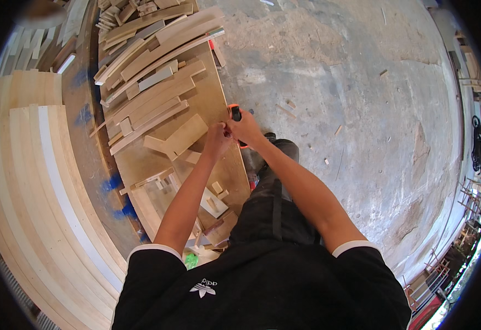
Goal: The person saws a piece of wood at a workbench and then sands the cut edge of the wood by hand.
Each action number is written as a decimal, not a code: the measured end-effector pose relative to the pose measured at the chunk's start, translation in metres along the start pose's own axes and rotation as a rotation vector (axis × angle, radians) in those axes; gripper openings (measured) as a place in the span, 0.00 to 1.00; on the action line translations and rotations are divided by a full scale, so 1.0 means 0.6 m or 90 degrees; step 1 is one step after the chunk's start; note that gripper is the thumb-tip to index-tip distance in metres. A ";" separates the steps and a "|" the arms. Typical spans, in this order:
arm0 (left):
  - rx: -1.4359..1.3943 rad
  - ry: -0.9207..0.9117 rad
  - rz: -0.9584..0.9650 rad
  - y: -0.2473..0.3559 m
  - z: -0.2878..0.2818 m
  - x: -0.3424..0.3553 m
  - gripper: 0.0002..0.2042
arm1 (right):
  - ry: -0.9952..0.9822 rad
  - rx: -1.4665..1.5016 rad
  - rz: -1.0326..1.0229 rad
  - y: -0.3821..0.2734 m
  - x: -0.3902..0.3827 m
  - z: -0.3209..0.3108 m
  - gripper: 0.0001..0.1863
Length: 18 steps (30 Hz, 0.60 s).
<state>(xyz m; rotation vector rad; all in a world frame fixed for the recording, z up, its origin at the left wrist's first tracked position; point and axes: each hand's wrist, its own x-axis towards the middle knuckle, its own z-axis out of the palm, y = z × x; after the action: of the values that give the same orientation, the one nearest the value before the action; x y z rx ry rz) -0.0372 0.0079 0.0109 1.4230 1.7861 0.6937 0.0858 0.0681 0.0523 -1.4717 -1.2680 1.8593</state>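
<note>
My right hand (242,127) is closed around an orange-and-black tool (235,113), just over the right edge of the wooden workbench (218,113). Most of the tool is hidden by the hand, so its kind is unclear. Close against it, my left hand (217,141) has its fingers pinched together; whatever lies between them is too small to make out. Below and left of the left hand, a flat light-wood board (186,135) rests on the bench.
Wood strips (158,82) and offcuts are heaped along the bench's far left. Long pale planks (26,181) lie stacked farther left, beyond a blue-stained wooden surface (84,115). On my right spreads a concrete floor (361,126) with scattered scraps. Small blocks (217,188) sit near my body.
</note>
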 end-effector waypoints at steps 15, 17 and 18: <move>-0.092 -0.016 0.008 -0.022 0.013 -0.001 0.04 | 0.071 0.083 -0.006 -0.013 -0.005 -0.081 0.06; -0.049 0.020 0.025 -0.003 0.011 -0.009 0.04 | 0.013 0.080 0.000 -0.021 -0.015 -0.109 0.07; 0.003 0.032 0.076 0.001 0.008 -0.016 0.04 | 0.003 0.086 0.012 -0.021 -0.027 -0.119 0.07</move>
<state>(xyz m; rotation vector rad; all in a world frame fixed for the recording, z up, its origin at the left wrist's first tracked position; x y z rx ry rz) -0.0320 -0.0015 0.0109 1.5375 1.7535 0.7939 0.1545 0.0884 0.0705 -1.4197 -1.1065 1.9135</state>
